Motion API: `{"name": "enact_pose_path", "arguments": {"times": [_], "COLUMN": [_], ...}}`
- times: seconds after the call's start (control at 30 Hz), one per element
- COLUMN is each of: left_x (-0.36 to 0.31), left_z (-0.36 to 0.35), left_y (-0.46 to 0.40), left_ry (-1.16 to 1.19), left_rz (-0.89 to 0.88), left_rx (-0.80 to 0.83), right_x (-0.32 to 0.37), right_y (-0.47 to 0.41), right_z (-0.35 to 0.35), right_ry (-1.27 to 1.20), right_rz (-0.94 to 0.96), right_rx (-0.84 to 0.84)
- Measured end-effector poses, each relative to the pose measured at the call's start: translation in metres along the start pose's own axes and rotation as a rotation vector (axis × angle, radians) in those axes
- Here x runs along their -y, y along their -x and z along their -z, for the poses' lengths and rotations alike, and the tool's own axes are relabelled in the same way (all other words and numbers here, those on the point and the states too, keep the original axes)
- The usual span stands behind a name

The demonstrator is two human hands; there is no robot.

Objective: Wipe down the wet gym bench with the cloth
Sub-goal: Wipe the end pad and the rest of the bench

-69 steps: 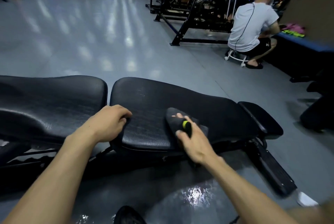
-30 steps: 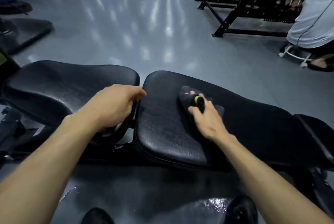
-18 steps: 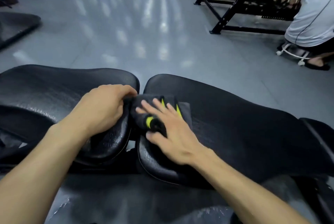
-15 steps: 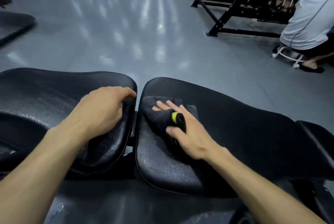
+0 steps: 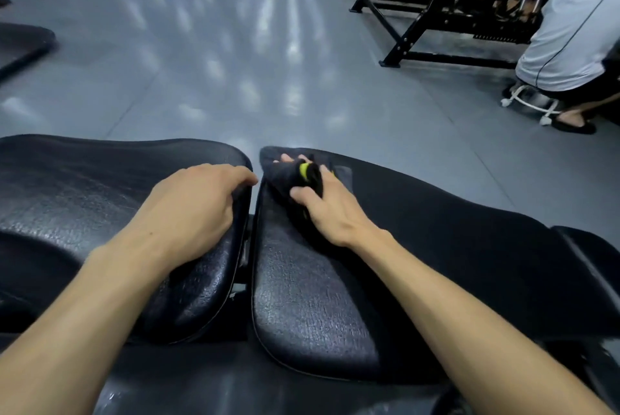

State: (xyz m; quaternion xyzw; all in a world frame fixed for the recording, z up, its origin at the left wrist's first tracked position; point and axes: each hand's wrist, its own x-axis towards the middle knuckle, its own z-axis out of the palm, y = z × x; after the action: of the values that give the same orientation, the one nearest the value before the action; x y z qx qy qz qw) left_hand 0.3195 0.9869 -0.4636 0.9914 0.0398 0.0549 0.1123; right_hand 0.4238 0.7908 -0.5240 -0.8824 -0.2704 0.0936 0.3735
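Note:
A black padded gym bench lies across the view in two pads: a left pad and a right pad, split by a narrow gap. Both surfaces glisten with wet texture. My right hand presses a dark cloth with yellow-green marks onto the far left corner of the right pad, fingers wrapped into it. My left hand grips the right edge of the left pad beside the gap, fingers curled over the rim.
Grey glossy floor stretches beyond the bench. A person in a white shirt squats on a small stool at the far right. Black weight machine frames stand behind. Another dark pad sits at the far left.
My right hand slid the cloth left along the right pad to the gap, then pushed it away from me to the pad's far corner. My left hand kept its grip on the left pad.

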Motion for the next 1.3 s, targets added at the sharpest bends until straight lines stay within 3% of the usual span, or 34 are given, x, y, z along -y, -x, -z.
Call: {"name": "enact_pose_path", "arguments": {"times": [0.2, 0.27, 0.33, 0.5, 0.7, 0.77, 0.93, 1.3], "left_x": [0.007, 0.014, 0.018, 0.032, 0.055, 0.058, 0.056, 0.043], "left_z": [-0.006, -0.006, -0.005, 0.005, 0.017, 0.024, 0.041, 0.037], "left_y": [0.006, 0.011, 0.017, 0.032, 0.055, 0.062, 0.079, 0.128], "left_ry": [-0.003, 0.012, 0.013, 0.005, 0.052, 0.066, 0.100, 0.150], "left_rz": [-0.030, -0.046, -0.060, -0.054, 0.023, 0.053, 0.153, 0.188], "left_rx": [0.075, 0.085, 0.082, 0.054, 0.016, -0.004, -0.056, 0.048], "right_x": [-0.125, -0.148, -0.154, -0.091, 0.048, 0.070, 0.062, 0.059], "right_y": [0.051, 0.066, 0.063, 0.012, -0.052, -0.050, 0.000, 0.163], "right_z": [0.098, 0.113, 0.113, 0.074, -0.020, -0.034, -0.039, -0.056], "right_ry": [-0.010, 0.018, 0.056, 0.170, 0.158, 0.164, 0.035, 0.022], "right_rz": [-0.687, -0.831, -0.854, -0.673, -0.153, -0.084, -0.101, 0.297], "right_rx": [-0.424, -0.472, -0.472, -0.372, -0.079, -0.028, -0.067, -0.008]}}
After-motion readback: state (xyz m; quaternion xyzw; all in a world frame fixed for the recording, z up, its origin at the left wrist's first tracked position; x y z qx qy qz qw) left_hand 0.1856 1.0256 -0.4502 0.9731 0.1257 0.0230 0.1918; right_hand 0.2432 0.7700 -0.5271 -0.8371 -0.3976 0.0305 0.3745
